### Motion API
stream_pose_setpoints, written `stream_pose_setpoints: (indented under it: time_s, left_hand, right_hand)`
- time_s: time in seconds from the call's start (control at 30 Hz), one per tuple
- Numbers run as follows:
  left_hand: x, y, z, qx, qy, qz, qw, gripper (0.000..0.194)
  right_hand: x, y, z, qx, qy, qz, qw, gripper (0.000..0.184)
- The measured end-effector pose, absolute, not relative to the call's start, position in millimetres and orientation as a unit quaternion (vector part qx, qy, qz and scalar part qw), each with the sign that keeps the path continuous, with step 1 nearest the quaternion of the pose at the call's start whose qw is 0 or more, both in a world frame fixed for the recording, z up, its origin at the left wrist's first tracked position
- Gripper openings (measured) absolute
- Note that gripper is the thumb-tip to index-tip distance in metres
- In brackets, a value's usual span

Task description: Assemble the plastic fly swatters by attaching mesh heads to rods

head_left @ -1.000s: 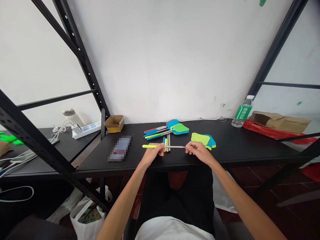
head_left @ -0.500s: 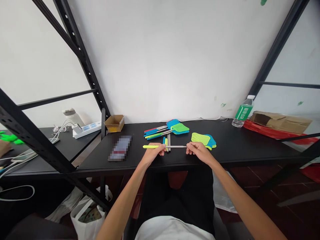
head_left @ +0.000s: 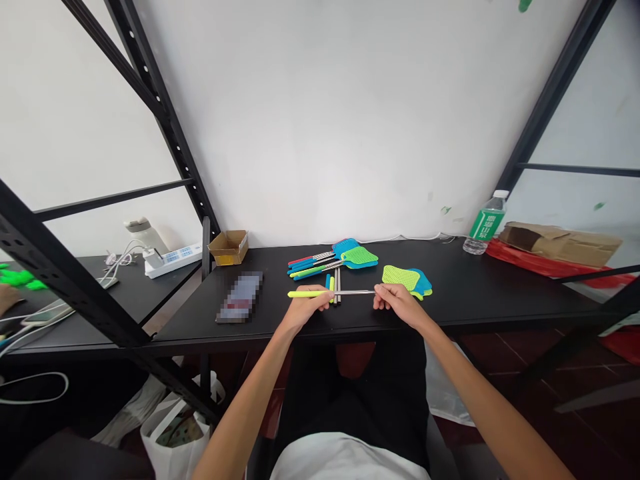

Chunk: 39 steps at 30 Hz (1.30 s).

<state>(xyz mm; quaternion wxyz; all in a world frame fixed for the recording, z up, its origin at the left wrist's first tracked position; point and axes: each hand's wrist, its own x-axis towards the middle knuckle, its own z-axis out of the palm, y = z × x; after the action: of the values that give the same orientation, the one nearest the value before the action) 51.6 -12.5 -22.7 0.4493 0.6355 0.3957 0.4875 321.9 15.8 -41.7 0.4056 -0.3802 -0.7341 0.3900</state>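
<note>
- black desk (head_left: 480, 293) against a white wall, seen from the room
- mesh fly swatters (head_left: 358, 255) heaped on it, more swatter heads (head_left: 400, 277) just right
- steel swatter handle (head_left: 355, 292) held level above the desk, across loose handles (head_left: 339, 287)
- left hand (head_left: 306, 308): fingers closed round its yellow grip
- right hand (head_left: 400, 305): fingertips pinching the bare shaft
- risk: a weak pinch on the thin, smooth steel could let it drop and scatter the loose handles below

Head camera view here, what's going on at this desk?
A person holds a yellow-gripped metal fly swatter handle across a black table, the left hand at the grip and the right hand on the shaft. Loose handles lie just beyond, with mesh swatter heads to the right and more swatters behind.
</note>
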Motion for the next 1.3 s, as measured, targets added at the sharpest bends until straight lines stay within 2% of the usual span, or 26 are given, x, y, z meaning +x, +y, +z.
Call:
stream_pose_setpoints:
  time_s: [0.17,0.43,0.8,1.3]
  left_hand:
    - [51.8,-11.1,-24.0,0.633,0.393,0.493,0.449,0.023]
    - [52.1,-10.4,-25.6,0.624,0.393,0.505,0.448,0.026]
    - [52.4,-10.8,-25.8,0.634,0.399,0.493,0.443,0.034]
    - [51.4,-8.8,-29.6,0.622,0.404,0.493,0.455,0.036]
  right_hand:
    - [321.9,15.6,-41.2,-0.375,-0.727,0.397,0.416,0.051]
    - [321.7,15.0,-42.1,-0.382,-0.704,0.42,0.427,0.034]
    - [322.9,16.7,-43.5,-0.385,-0.694,0.438,0.422,0.031]
    - [321.4,16.6,-43.8,-0.369,-0.691,0.446,0.433,0.026]
